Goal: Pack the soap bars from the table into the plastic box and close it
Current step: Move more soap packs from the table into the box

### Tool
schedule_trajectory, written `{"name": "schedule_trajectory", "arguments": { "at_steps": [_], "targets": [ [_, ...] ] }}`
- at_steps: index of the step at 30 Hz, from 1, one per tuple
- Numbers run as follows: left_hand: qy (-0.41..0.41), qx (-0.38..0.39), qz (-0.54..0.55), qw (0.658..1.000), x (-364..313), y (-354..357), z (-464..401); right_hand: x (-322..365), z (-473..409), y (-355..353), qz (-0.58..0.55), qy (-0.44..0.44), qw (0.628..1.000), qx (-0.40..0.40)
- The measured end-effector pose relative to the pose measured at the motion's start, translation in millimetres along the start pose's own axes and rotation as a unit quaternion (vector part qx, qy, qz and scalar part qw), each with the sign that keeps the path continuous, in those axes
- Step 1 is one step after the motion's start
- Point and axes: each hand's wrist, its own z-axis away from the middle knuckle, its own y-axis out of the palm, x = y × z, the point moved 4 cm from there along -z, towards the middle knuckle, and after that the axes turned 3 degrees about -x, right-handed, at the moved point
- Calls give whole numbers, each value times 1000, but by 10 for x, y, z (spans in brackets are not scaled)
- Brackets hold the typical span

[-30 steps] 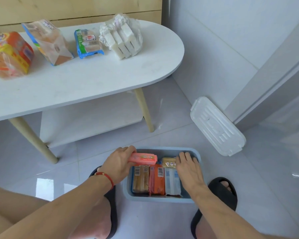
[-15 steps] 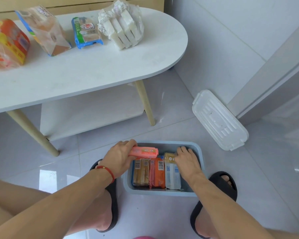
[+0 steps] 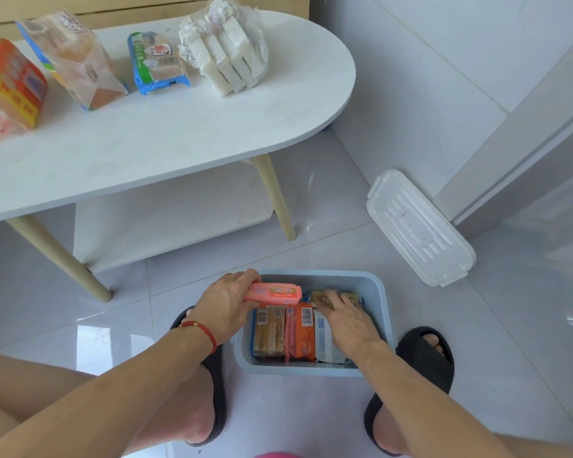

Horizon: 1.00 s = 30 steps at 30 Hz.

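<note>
A blue plastic box [image 3: 379,292] stands open on the floor between my feet. Inside stand a brown soap bar [image 3: 269,332], an orange one [image 3: 303,335] and a white-blue one [image 3: 323,338], side by side. My left hand [image 3: 225,302] grips a pink soap bar [image 3: 273,294] over the box's far left corner. My right hand [image 3: 348,320] reaches into the box, fingers on a yellowish soap bar [image 3: 333,295] at the far end. The white lid [image 3: 417,228] lies on the floor to the right. Several soap packs remain on the white table [image 3: 166,137].
On the table: an orange pack [image 3: 9,87], a clear pack [image 3: 73,59], a blue-green pack [image 3: 156,62], a bag of white bars [image 3: 224,47]. A lower shelf [image 3: 166,219] sits under it. Black slippers [image 3: 424,358] flank the box. A wall and door frame [image 3: 516,147] stand right.
My right hand slid from the box's far right rim down inside onto the yellowish bar. The pink bar in my left hand stayed over the far left corner.
</note>
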Motion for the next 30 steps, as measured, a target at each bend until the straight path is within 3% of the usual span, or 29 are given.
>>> {"name": "schedule_trajectory", "arguments": {
  "at_steps": [5, 7, 9, 12, 14, 17, 19, 22, 24, 30],
  "targets": [
    [4, 2, -7, 1000, -41, 8, -25, -51, -119, -200, -149, 30, 987, 42],
    [22, -4, -8, 1000, -77, 23, -27, -32, -181, -549, -193, 39, 981, 3],
    [38, -14, -3, 999, -124, 28, -38, 88, -213, -863, -230, -7, 973, -14],
    [53, -36, 28, 998, -222, 9, -84, 397, -175, -1073, -146, -119, 982, -6],
    [72, -39, 46, 996, -278, 2, -106, 495, -147, -1044, -108, -133, 983, -71],
    [41, -38, 20, 998, -172, 9, -66, 507, -108, -844, -66, -108, 983, -135],
    [-36, -34, -4, 999, 1, 19, -11, 473, -85, -671, -38, -69, 987, -138],
    [-156, 37, 35, 986, 141, 87, 89, 487, -99, -442, -10, -23, 991, -134],
    [-148, 80, 22, 985, 121, 164, 131, 528, -142, -337, 18, -6, 991, -131],
    [-105, 103, -86, 985, 117, 270, 155, 619, -284, -160, 33, 13, 996, -82]
  ]
}}
